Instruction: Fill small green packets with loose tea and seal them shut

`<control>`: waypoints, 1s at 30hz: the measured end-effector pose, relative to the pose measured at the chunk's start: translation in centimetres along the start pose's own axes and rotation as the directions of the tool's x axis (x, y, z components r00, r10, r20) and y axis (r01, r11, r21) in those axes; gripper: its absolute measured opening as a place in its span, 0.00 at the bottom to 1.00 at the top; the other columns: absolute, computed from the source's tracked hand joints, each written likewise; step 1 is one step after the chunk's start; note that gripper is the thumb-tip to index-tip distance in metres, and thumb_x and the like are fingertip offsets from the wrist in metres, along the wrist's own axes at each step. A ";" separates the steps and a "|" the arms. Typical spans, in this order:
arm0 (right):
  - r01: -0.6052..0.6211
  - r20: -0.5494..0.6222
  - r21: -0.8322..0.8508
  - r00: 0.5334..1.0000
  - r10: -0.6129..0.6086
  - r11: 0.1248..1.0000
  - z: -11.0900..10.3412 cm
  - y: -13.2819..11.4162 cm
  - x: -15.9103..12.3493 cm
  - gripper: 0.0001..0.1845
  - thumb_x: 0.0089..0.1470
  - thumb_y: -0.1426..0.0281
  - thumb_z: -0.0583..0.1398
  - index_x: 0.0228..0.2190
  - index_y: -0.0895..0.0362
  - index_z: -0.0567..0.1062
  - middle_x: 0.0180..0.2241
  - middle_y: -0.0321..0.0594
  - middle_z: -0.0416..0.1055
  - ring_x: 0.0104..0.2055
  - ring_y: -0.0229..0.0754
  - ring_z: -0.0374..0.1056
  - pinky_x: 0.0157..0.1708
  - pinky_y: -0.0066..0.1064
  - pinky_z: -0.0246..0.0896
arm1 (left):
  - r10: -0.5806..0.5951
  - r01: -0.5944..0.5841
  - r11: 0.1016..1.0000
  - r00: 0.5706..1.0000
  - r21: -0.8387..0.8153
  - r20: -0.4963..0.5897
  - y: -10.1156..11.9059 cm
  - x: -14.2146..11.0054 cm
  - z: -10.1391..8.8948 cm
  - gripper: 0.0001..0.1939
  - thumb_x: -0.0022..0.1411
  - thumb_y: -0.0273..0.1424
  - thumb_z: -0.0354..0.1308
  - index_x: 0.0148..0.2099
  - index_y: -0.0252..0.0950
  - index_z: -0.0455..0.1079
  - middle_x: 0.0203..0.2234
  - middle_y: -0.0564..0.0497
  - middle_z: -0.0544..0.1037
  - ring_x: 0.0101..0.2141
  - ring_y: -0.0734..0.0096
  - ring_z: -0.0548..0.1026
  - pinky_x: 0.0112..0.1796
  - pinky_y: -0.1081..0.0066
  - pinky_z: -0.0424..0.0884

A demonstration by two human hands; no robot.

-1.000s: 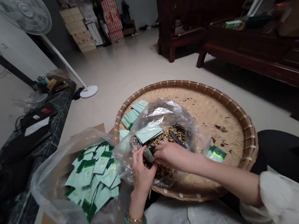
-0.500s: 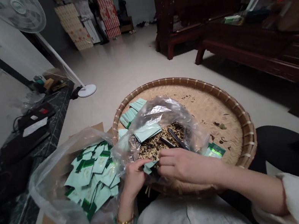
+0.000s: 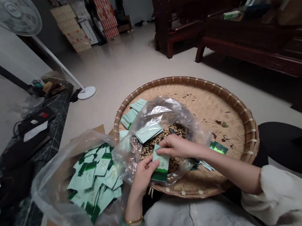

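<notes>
My left hand (image 3: 141,177) pinches the lower edge of a small green packet (image 3: 161,164), held upright over a clear plastic bag of loose dried tea (image 3: 158,127). My right hand (image 3: 178,146) grips the packet's top edge, fingers closed, just above the tea. The bag lies in a round woven bamboo tray (image 3: 227,115) on my lap. More green packets (image 3: 133,114) lie in a row at the tray's far left, and a few (image 3: 218,148) beside my right forearm. A second clear bag (image 3: 66,198) full of green packets (image 3: 95,177) sits at my left.
A standing fan (image 3: 12,14) and its base (image 3: 86,92) are at the far left. A dark low ledge (image 3: 29,150) with black devices runs along the left. Dark wooden furniture (image 3: 242,34) stands at the right, cartons (image 3: 87,19) at the back wall, a black stool (image 3: 297,149) by my right.
Both hands have lifted one packet out of the tea bag and now hold it upright between them; earlier they were down among the tea leaves. The view has shifted slightly.
</notes>
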State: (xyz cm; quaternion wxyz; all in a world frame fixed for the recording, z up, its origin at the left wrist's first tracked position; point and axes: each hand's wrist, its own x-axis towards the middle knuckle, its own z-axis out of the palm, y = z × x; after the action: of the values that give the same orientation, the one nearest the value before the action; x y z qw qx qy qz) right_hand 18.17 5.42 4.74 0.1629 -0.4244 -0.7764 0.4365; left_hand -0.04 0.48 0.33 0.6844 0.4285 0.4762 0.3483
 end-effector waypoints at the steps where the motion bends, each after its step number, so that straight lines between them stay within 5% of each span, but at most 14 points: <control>1: -0.001 -0.003 0.017 1.000 0.001 1.000 0.0 0.2 0.2 0.18 0.56 0.69 0.56 0.17 0.59 0.63 0.16 0.28 0.55 0.21 0.31 0.49 0.23 0.25 0.42 | -0.007 0.007 1.000 1.000 -0.023 -0.005 0.0 0.1 0.0 0.21 0.50 0.40 0.65 0.42 0.30 0.76 0.30 0.47 0.80 0.30 0.67 0.75 0.33 0.72 0.68; 10: 0.036 -0.058 0.128 0.998 -0.029 0.991 0.5 0.8 0.8 0.13 0.54 0.70 0.56 0.20 0.58 0.62 0.20 0.29 0.57 0.24 0.32 0.51 0.24 0.24 0.44 | -0.063 0.042 0.980 0.993 -0.192 -0.105 -0.1 0.6 0.4 0.21 0.47 0.44 0.66 0.34 0.30 0.76 0.22 0.50 0.78 0.23 0.73 0.71 0.28 0.74 0.66; 16: 0.030 -0.274 0.319 0.960 0.061 0.947 1.4 1.3 0.7 0.08 0.47 0.66 0.62 0.29 0.59 0.74 0.20 0.30 0.63 0.23 0.32 0.55 0.24 0.24 0.48 | 0.019 -0.074 0.978 0.963 -0.193 -0.269 0.0 0.6 0.5 0.19 0.46 0.43 0.67 0.31 0.30 0.74 0.21 0.53 0.77 0.21 0.77 0.71 0.26 0.77 0.65; 21: 0.041 -0.355 0.385 0.929 0.107 0.922 1.9 1.1 0.6 0.10 0.44 0.66 0.64 0.29 0.59 0.75 0.24 0.34 0.69 0.27 0.35 0.61 0.27 0.26 0.56 | -0.072 0.052 0.986 0.990 -0.157 -0.125 0.6 0.3 0.4 0.23 0.42 0.41 0.70 0.37 0.31 0.73 0.23 0.51 0.79 0.22 0.70 0.76 0.26 0.73 0.70; 25: 0.103 -0.443 0.520 0.881 0.165 0.848 2.5 1.0 0.9 0.24 0.39 0.67 0.67 0.41 0.58 0.72 0.34 0.37 0.70 0.29 0.35 0.65 0.30 0.28 0.61 | -0.101 0.081 0.983 0.988 -0.164 -0.117 0.9 0.3 0.2 0.26 0.40 0.40 0.71 0.39 0.29 0.73 0.21 0.49 0.79 0.24 0.66 0.78 0.27 0.71 0.72; 30: -0.047 -0.246 0.725 0.914 0.322 0.687 3.3 1.9 1.2 0.21 0.37 0.60 0.68 0.32 0.60 0.71 0.23 0.32 0.67 0.21 0.33 0.62 0.22 0.26 0.58 | -0.108 0.081 0.978 0.985 -0.191 -0.137 0.7 0.3 0.2 0.26 0.39 0.41 0.72 0.38 0.28 0.73 0.24 0.46 0.80 0.25 0.64 0.79 0.29 0.70 0.74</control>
State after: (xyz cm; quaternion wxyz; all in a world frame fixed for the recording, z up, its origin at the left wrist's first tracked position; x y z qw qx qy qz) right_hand 16.33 5.12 1.19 0.4040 -0.4780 -0.4596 0.6301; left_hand 0.15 0.98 0.86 0.7001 0.3133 0.5107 0.3885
